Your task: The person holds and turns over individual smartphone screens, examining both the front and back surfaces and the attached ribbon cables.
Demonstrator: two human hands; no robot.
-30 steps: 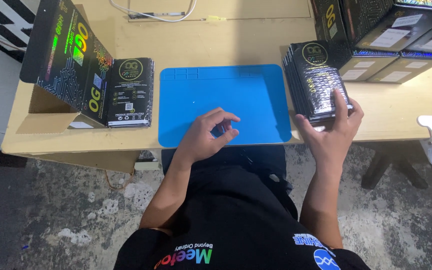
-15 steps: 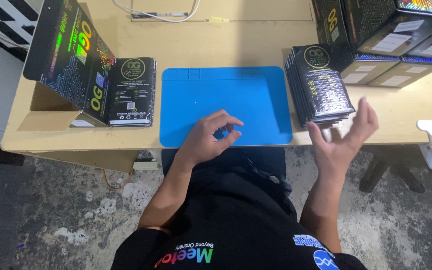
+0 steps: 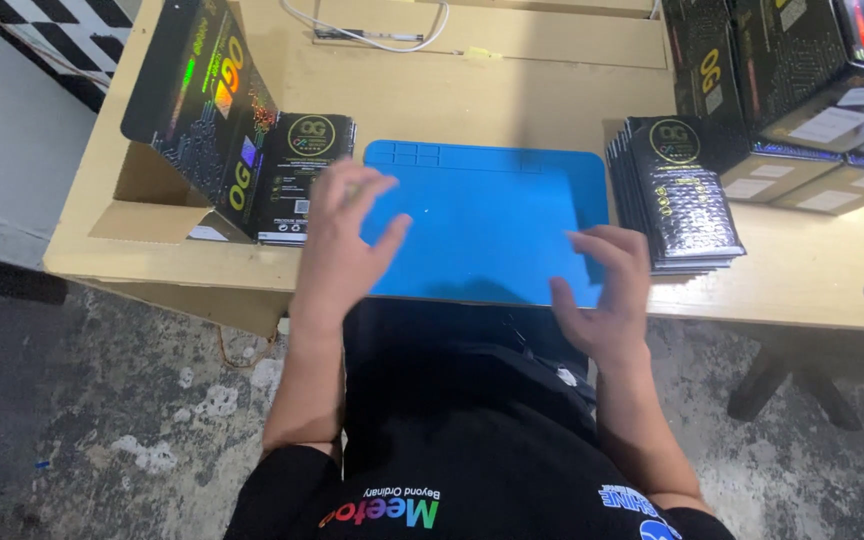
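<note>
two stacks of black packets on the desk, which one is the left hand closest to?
The flat stack of black printed packets left of the blue silicone mat, beside the open cardboard box. The left hand overlaps its edge; the other stack of black packets lies by the right hand.

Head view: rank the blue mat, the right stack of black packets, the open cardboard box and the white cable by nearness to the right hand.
From the right hand:
1. Blue mat, under its fingers.
2. Stack of black packets, just right.
3. White cable, far edge.
4. Open cardboard box, far left.
</note>
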